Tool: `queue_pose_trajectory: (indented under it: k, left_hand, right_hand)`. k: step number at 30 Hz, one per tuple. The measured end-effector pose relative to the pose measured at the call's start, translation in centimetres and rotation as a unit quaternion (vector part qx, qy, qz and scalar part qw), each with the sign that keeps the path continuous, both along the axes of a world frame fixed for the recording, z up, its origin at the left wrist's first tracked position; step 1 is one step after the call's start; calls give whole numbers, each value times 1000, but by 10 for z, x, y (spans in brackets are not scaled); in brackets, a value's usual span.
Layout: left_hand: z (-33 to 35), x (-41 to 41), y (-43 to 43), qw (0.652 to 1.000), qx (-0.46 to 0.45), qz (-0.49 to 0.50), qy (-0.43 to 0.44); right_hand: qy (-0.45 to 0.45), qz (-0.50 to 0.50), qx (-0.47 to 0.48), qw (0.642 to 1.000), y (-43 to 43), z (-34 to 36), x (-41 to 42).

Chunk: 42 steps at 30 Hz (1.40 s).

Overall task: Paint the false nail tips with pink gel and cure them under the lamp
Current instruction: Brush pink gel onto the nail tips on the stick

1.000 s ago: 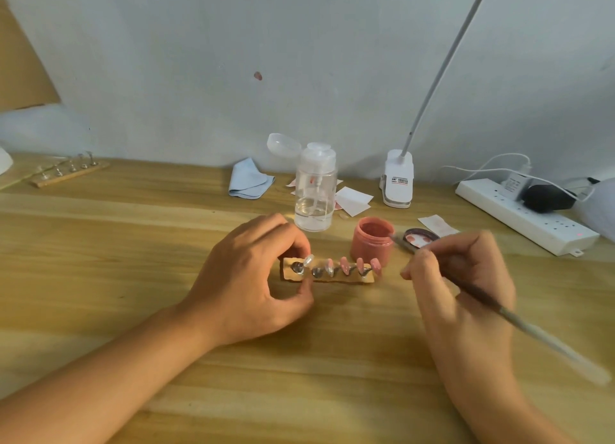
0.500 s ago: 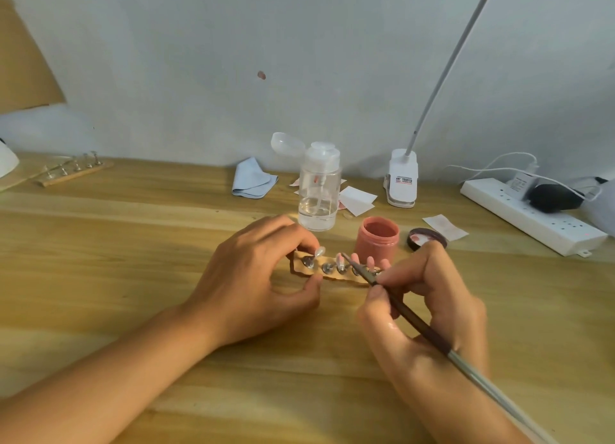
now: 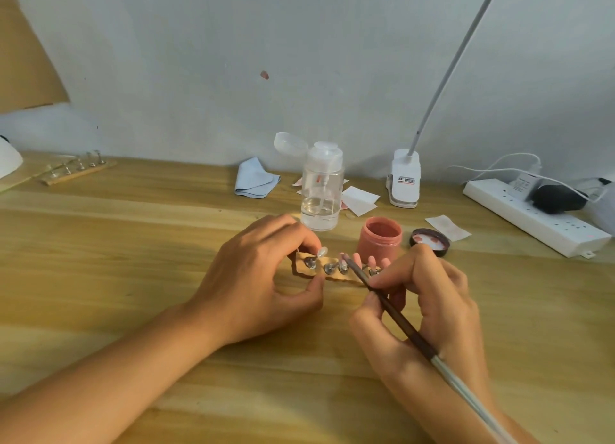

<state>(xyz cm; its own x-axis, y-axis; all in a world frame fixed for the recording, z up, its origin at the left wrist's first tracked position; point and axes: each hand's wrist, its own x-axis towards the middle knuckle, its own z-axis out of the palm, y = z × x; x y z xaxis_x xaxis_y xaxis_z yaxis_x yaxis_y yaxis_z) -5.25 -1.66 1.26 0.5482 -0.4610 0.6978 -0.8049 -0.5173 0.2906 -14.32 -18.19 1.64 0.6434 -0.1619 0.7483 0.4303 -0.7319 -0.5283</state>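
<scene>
Tips [image 3: 357,259] set in a row on a wooden strip [image 3: 301,270] at the middle of the table [image 3: 133,260]; clear one at the 9 o'clock end, pink ones toward 3 o'clock. Left grip [image 3: 259,277] pinching the strip's 9 o'clock end between thumb and forefinger. Right grip [image 3: 429,307] closed pen-fashion around a brush [image 3: 399,324], bristles on a tip near mid-row. At 12 o'clock of the strip, a clear bottle [image 3: 322,190]. At 1 o'clock, an open pink jar [image 3: 381,237], lid [image 3: 429,239] just beside it at 3 o'clock.
</scene>
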Motion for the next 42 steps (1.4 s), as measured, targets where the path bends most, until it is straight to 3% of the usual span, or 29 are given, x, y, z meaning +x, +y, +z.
queue_pose_trajectory:
  k: [24,28,30,36,38,41,42]
  left_hand:
    - [-1,1,1,1000,6,3,-5]
    - [-1,1,1,1000,7,1,-1]
    - [-1,1,1,1000,8,2,0]
    - [-1,0,1,1000,5,2,5]
    - [0,0,1,1000,6,2,6]
    - [-1,1,2,1000,14,3,17]
    - [-2,1,2,999,20,3,25]
  right_hand:
    - [10,3,10,1000,2,1,0]
    - [68,-29,110,991,-2,-8,13]
    - [51,18,76,996,-2,-4,5]
    - [-6,6,2,1000,1,4,-3]
    - [-2,14,29,999,0,-4,8]
    - [27,-22,145,989,-4,-17,23]
    - [29,-26,129,991,-6,-16,22]
